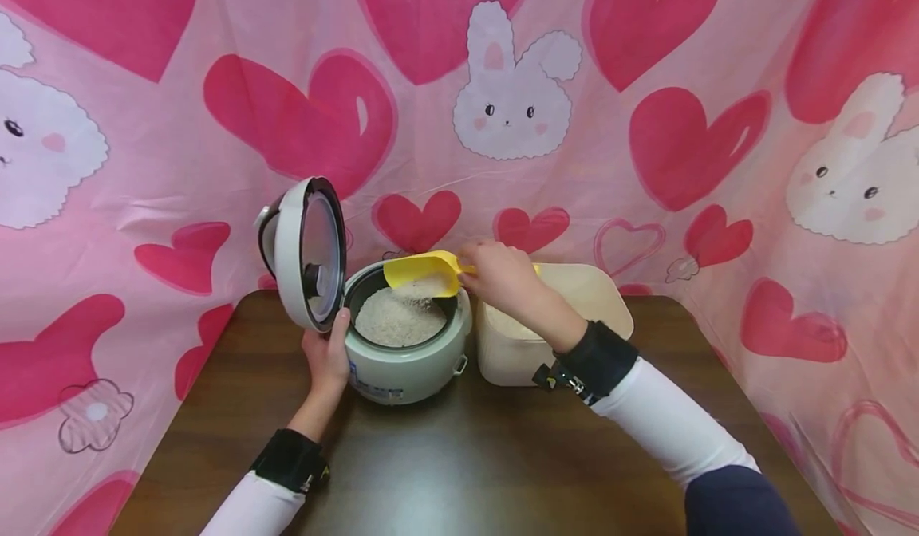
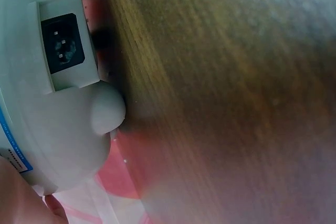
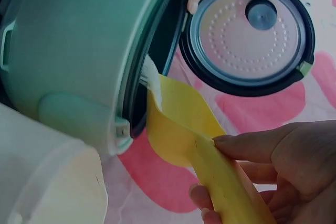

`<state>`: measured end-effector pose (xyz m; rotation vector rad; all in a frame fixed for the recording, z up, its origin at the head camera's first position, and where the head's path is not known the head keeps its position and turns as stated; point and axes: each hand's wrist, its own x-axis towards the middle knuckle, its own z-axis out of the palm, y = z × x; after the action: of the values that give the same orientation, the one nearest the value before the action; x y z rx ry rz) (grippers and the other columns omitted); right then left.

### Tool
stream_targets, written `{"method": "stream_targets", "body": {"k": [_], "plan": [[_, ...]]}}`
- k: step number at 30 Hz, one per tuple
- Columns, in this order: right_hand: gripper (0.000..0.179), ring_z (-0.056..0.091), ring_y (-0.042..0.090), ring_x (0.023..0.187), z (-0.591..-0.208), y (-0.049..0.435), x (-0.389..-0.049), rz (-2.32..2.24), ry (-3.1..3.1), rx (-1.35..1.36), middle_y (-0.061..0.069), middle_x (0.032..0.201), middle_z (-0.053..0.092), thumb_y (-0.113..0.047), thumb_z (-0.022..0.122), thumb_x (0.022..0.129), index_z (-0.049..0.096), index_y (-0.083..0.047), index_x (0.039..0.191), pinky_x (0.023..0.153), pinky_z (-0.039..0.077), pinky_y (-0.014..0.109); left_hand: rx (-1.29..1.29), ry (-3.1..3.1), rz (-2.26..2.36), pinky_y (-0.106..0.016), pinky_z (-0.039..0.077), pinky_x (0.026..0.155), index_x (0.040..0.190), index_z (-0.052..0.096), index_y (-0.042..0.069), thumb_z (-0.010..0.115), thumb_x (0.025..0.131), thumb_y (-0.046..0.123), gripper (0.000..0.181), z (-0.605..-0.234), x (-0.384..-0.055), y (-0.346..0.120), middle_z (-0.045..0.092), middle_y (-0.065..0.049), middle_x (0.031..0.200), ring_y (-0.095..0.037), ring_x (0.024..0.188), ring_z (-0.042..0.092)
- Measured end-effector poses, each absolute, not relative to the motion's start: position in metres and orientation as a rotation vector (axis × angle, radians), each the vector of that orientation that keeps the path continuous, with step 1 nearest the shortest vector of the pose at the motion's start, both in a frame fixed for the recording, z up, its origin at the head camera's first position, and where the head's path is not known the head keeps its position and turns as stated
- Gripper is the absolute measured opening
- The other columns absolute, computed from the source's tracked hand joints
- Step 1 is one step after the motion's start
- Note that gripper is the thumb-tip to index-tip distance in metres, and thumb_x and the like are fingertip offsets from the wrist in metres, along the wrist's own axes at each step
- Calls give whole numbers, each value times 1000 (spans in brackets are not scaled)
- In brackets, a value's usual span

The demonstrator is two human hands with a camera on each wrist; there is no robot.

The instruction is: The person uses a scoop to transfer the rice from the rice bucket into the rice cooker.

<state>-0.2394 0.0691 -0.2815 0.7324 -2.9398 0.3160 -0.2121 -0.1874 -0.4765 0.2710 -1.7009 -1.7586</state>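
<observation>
My right hand [image 1: 506, 281] grips the handle of a yellow scoop [image 3: 178, 124], tilted over the open rice cooker [image 1: 405, 376]. White rice slides off the scoop's lip onto a mound of rice [image 1: 398, 318] in the dark inner pot. At the hinge side, my left hand [image 1: 328, 358] holds the cooker, its thumb up at the rim under the raised lid [image 1: 290, 257]. The left wrist view shows part of that hand [image 2: 23, 198] against the cooker's pale body, and its power socket [image 2: 64, 43]. Its other fingers are mostly hidden.
A cream-coloured bin [image 1: 510, 360] stands right of the cooker, partly behind my right forearm. Both stand on a dark wooden table [image 1: 431, 472]. A pink cloth [image 1: 424, 161] with hearts and rabbits hangs behind and at the sides.
</observation>
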Motion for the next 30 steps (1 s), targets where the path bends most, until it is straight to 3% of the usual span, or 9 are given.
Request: {"method": "stream_targets", "body": {"k": [5, 13, 21, 30], "plan": [[24, 66, 29, 98, -285, 64, -237, 244, -2886, 726, 13, 112, 70, -25, 75, 96, 76, -7, 112, 81, 61, 47, 259, -1704, -1753, -19, 40, 100, 130, 64, -8, 68, 94, 14, 42, -477, -214, -188, 66, -28, 129, 4, 106, 57], [34, 66, 30, 101, -294, 68, -235, 249, -2851, 735, 15, 118, 67, -24, 79, 93, 72, -5, 121, 85, 61, 45, 257, -1694, -1766, -19, 41, 100, 130, 63, -8, 67, 94, 14, 43, -479, -215, -188, 66, -29, 128, 3, 106, 57], [32, 64, 28, 94, -305, 80, -233, 311, -2878, 705, 13, 108, 66, -22, 79, 93, 72, -4, 118, 82, 59, 42, 279, -1709, -1791, -19, 41, 100, 132, 62, -8, 67, 95, 14, 43, -476, -213, -187, 65, -28, 131, 4, 106, 57], [24, 61, 25, 91, -313, 104, -244, 849, -2989, 707, 7, 101, 72, -23, 75, 95, 74, -6, 112, 86, 59, 39, 288, -1700, -1787, -18, 41, 100, 131, 63, -9, 68, 95, 13, 43, -478, -212, -188, 65, -28, 130, 4, 106, 57]]}}
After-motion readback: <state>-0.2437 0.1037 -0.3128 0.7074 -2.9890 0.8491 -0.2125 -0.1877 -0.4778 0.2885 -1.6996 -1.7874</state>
